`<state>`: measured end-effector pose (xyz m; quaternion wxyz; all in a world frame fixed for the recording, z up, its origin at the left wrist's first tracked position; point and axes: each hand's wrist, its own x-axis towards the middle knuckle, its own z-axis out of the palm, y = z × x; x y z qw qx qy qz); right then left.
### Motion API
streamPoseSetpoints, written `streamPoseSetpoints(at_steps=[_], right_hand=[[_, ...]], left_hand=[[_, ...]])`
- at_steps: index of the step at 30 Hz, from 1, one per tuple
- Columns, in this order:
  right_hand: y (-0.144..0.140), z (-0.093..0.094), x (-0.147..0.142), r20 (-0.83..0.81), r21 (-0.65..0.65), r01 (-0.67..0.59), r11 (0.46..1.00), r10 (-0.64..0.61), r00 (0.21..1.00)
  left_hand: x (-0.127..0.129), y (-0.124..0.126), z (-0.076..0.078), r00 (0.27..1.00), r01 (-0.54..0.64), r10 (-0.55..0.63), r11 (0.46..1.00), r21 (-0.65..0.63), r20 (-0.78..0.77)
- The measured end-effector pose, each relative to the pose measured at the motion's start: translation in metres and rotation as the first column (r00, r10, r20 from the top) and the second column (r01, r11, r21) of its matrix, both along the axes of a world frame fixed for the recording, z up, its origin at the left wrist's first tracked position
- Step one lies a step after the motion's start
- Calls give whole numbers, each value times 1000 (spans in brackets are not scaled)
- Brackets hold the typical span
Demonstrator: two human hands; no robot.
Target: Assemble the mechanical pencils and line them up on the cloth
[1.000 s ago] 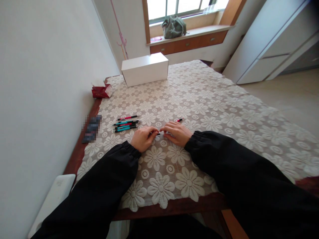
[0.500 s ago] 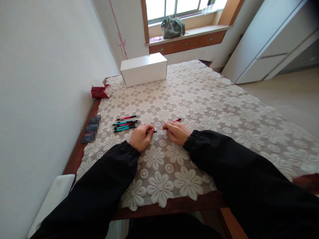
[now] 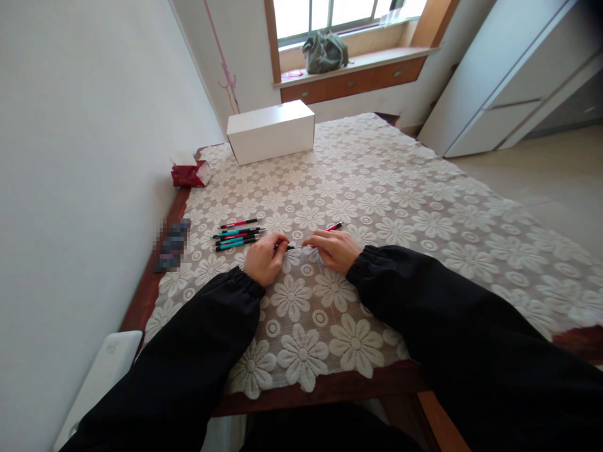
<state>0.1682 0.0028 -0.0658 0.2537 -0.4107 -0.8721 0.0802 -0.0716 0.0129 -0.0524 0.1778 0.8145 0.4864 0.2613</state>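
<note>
Left hand [image 3: 264, 258] and right hand [image 3: 335, 249] – fingers pinching one pen [image 3: 335, 226], pen pile [image 3: 237, 236] just left, worktop [image 3: 424, 207] bare rightward – near edge close.

Bright daylight pours through the window [image 3: 330, 16], blown out white; focus is sharp, edges bend outward, shadows soft.

Both hands rest on the lace-covered table [image 3: 424, 188]: the left hand [image 3: 264, 260] and right hand [image 3: 335, 250] each pinch an end of a red pen [image 3: 330, 228]. A row of pens [image 3: 237, 235] lies just left; a white box [image 3: 271, 130] and red tissue pack [image 3: 190, 173] sit farther back
</note>
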Motion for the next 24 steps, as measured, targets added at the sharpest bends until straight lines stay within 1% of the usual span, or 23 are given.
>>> streamPoseSetpoints(at_steps=[2, 4, 7, 9, 11, 13, 15, 17, 19, 22, 24], right_hand=[[0, 0, 0, 7, 6, 57, 998, -57, 998], [0, -1, 0, 14, 6, 82, 997, -82, 997], [0, -1, 0, 17, 3, 37, 999, -37, 999], [0, -2, 0, 11, 3, -24, 1000, 24, 1000], [0, -3, -1, -1, 6, -71, 997, 71, 998], [-1, -3, -1, -14, 18, -83, 996, 83, 996], [-1, -3, -2, -21, 35, -81, 996, 82, 996], [-1, -2, -2, -21, 47, -82, 996, 83, 996], [-1, -1, -2, -15, 46, -61, 997, 62, 998], [0, 0, -1, 8, 36, 37, 999, -38, 999], [1, 1, -1, 32, 39, 81, 996, -82, 996]], left_hand=[[0, 1, 0, 998, -50, 51, 999, 20, -29], [0, 2, -1, 995, -78, 80, 996, 39, -54], [0, 2, 0, 996, -61, 65, 996, 65, -62], [0, 2, 1, 999, -9, 14, 994, 105, -41], [1, 1, 3, 997, 72, -70, 985, 155, -16], [1, 0, 5, 985, 170, -168, 969, 180, -27], [1, -1, 5, 967, 253, -245, 951, 176, -70], [1, -2, 5, 956, 289, -276, 943, 165, -97], [1, -1, 4, 962, 269, -257, 949, 162, -93], [0, -1, 3, 979, 198, -188, 966, 165, -77], [0, -1, 3, 983, 177, -165, 971, 162, -82]])
